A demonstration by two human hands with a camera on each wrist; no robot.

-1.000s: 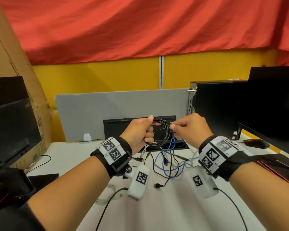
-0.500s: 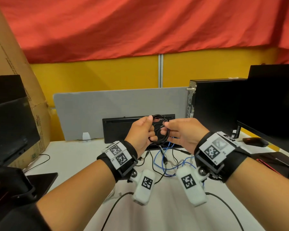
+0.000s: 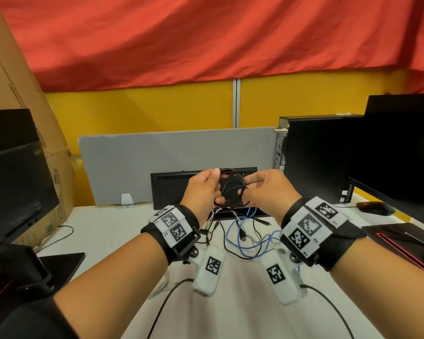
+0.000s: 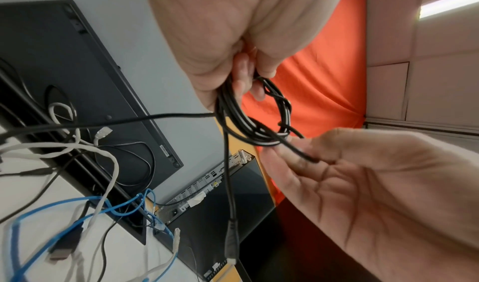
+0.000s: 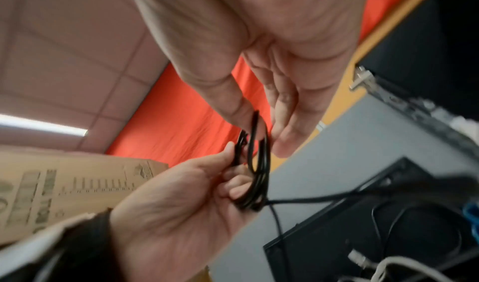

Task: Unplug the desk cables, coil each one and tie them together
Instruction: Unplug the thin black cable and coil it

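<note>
A thin black cable (image 3: 231, 186) is wound into a small coil held up between both hands above the desk. My left hand (image 3: 217, 185) grips the coil's left side with thumb and curled fingers. My right hand (image 3: 245, 189) pinches a strand on the coil's right side. In the left wrist view the coil (image 4: 259, 120) hangs from the left hand (image 4: 241, 75), and the right hand (image 4: 293, 149) pinches a strand crossing it. One plug end (image 4: 231, 243) dangles below. The right wrist view shows the coil (image 5: 256, 173), blurred, between both hands.
Blue cable (image 3: 238, 238), a pale grey cable (image 3: 256, 239) and other black leads lie tangled on the white desk (image 3: 242, 314) by the black cable tray (image 3: 176, 189). A PC tower (image 3: 316, 155) and monitor (image 3: 402, 155) stand right, with a mouse (image 3: 375, 207). Another monitor (image 3: 12, 182) and cardboard box (image 3: 22, 94) are left.
The long hanging loop has been drawn into a smaller, tighter coil. My right hand has moved in against the coil and both hands have risen slightly.
</note>
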